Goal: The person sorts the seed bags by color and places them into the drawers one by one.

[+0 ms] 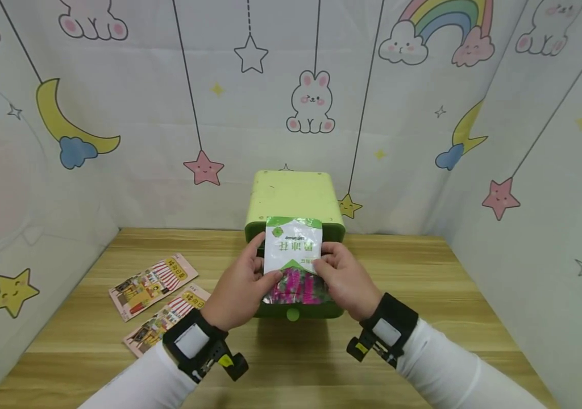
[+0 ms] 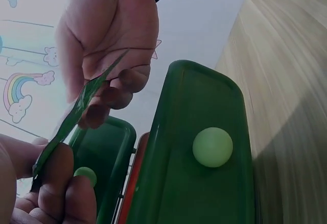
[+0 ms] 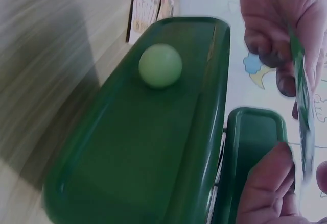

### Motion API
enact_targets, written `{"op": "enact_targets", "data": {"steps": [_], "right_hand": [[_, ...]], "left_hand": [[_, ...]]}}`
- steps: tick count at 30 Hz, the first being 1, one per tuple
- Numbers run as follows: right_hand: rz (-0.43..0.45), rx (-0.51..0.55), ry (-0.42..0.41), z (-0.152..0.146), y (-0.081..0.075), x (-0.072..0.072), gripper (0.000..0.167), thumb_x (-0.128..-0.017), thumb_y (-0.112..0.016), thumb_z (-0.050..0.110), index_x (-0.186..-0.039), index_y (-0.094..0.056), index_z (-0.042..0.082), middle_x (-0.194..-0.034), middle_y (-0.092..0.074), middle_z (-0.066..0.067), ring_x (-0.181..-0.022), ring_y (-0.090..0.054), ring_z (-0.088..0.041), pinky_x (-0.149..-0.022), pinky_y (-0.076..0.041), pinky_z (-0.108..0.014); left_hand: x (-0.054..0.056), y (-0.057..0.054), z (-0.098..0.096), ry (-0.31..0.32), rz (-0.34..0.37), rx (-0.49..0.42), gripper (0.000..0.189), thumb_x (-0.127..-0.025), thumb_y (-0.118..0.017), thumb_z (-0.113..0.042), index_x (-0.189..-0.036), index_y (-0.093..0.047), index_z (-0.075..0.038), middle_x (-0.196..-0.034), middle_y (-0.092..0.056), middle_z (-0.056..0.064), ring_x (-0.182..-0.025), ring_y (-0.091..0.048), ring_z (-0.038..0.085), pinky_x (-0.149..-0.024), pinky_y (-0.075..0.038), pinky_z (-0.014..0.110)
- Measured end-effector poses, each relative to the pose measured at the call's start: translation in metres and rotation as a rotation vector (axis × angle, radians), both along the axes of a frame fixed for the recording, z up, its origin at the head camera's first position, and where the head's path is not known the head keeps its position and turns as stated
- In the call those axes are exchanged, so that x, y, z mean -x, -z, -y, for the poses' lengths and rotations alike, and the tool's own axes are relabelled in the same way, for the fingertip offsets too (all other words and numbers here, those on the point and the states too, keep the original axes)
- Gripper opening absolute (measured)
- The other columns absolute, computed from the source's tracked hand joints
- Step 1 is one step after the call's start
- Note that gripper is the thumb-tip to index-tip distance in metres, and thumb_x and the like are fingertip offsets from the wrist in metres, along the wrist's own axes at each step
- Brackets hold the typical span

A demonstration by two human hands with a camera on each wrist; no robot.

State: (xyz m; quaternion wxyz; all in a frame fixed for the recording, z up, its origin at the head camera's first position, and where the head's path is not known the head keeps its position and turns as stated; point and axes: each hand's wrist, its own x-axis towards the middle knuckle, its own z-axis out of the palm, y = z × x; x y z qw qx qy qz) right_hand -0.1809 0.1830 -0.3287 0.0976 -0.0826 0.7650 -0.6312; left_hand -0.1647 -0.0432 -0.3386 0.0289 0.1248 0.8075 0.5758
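Note:
A foil packet is held up over the pulled-out drawer of a small cabinet. White and green at one end, it shows magenta flowers at the other; its lettering is upside down in the head view. My left hand pinches its left edge, thumb on the front and fingers behind. On the right edge my right hand pinches it likewise. Both wrist views show the packet edge-on. Below it stands the green drawer front with a round light-green knob. The drawer's inside is mostly hidden.
Two pink illustrated packets lie on the wooden table left of the cabinet, the nearer one partly behind my left wrist. A second green drawer front sits behind the pulled-out one. Cartoon-printed fabric encloses the back and sides.

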Motion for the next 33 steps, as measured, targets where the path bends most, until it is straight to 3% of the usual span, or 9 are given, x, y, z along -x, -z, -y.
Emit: {"op": "enact_targets", "data": {"steps": [3,5,7,9,12,15,23,33], "right_hand": [[-0.025,-0.038,0.036,-0.005,0.0,0.0,0.043,-0.111,-0.05,0.013,-0.151,-0.039,0.0,-0.124,-0.065,-0.02,-0.097,-0.058,-0.023,-0.076,-0.053,-0.027],[-0.043,-0.059,0.055,-0.01,0.0,0.002,0.044,-0.111,-0.051,0.015,-0.151,-0.04,0.001,-0.127,-0.063,-0.021,-0.103,-0.059,-0.026,-0.08,-0.056,-0.03],[-0.065,-0.092,0.071,-0.016,0.001,0.003,0.045,-0.112,-0.051,0.018,-0.151,-0.039,0.0,-0.132,-0.061,-0.023,-0.11,-0.059,-0.03,-0.083,-0.057,-0.031],[-0.085,-0.126,0.093,-0.022,0.002,0.006,0.046,-0.112,-0.05,0.02,-0.152,-0.039,0.001,-0.136,-0.059,-0.024,-0.116,-0.059,-0.033,-0.087,-0.057,-0.033],[-0.124,-0.19,0.117,-0.033,0.004,0.01,0.047,-0.112,-0.051,0.022,-0.153,-0.04,0.001,-0.139,-0.058,-0.024,-0.121,-0.06,-0.034,-0.091,-0.057,-0.036],[-0.163,-0.256,0.134,-0.045,0.007,0.014,0.048,-0.111,-0.051,0.022,-0.152,-0.041,0.0,-0.141,-0.057,-0.022,-0.121,-0.061,-0.033,-0.094,-0.057,-0.038],[-0.194,-0.361,0.165,-0.069,0.012,0.023,0.049,-0.112,-0.051,0.026,-0.152,-0.041,-0.002,-0.146,-0.054,-0.023,-0.137,-0.054,-0.039,-0.112,-0.049,-0.057],[-0.164,-0.427,0.208,-0.082,0.013,0.029,0.053,-0.111,-0.051,0.031,-0.153,-0.042,-0.001,-0.153,-0.049,-0.024,-0.143,-0.048,-0.042,-0.116,-0.045,-0.06]], "left_hand": [[0.0,-0.001,0.006,0.003,0.01,0.012,0.084,-0.107,-0.064,-0.015,-0.171,-0.009,-0.021,-0.126,-0.074,0.015,-0.086,-0.073,0.014,-0.063,-0.056,0.025],[-0.001,-0.001,0.01,0.001,0.018,0.03,0.085,-0.107,-0.063,-0.016,-0.171,-0.008,-0.022,-0.127,-0.074,0.015,-0.072,-0.066,0.015,-0.054,-0.049,0.026],[-0.001,-0.002,0.014,-0.003,0.023,0.044,0.084,-0.107,-0.063,-0.017,-0.171,-0.008,-0.022,-0.129,-0.073,0.016,-0.07,-0.064,0.015,-0.05,-0.044,0.027],[-0.001,-0.002,0.018,-0.006,0.027,0.056,0.084,-0.107,-0.063,-0.017,-0.171,-0.008,-0.022,-0.133,-0.071,0.017,-0.074,-0.067,0.016,-0.052,-0.046,0.027],[-0.001,-0.003,0.024,-0.016,0.026,0.068,0.083,-0.107,-0.063,-0.018,-0.171,-0.01,-0.022,-0.136,-0.07,0.018,-0.096,-0.074,0.015,-0.063,-0.055,0.026],[-0.002,-0.003,0.03,-0.017,0.024,0.081,0.084,-0.107,-0.063,-0.019,-0.171,-0.009,-0.021,-0.136,-0.07,0.018,-0.1,-0.075,0.016,-0.07,-0.058,0.027],[-0.004,-0.004,0.04,0.006,0.033,0.071,0.083,-0.108,-0.062,-0.017,-0.171,-0.009,-0.023,-0.129,-0.073,0.019,-0.089,-0.076,0.018,-0.062,-0.057,0.032],[-0.006,-0.005,0.04,-0.024,0.075,0.082,0.084,-0.106,-0.064,-0.015,-0.171,-0.012,-0.023,-0.125,-0.074,0.017,-0.088,-0.076,0.018,-0.066,-0.058,0.034]]}}
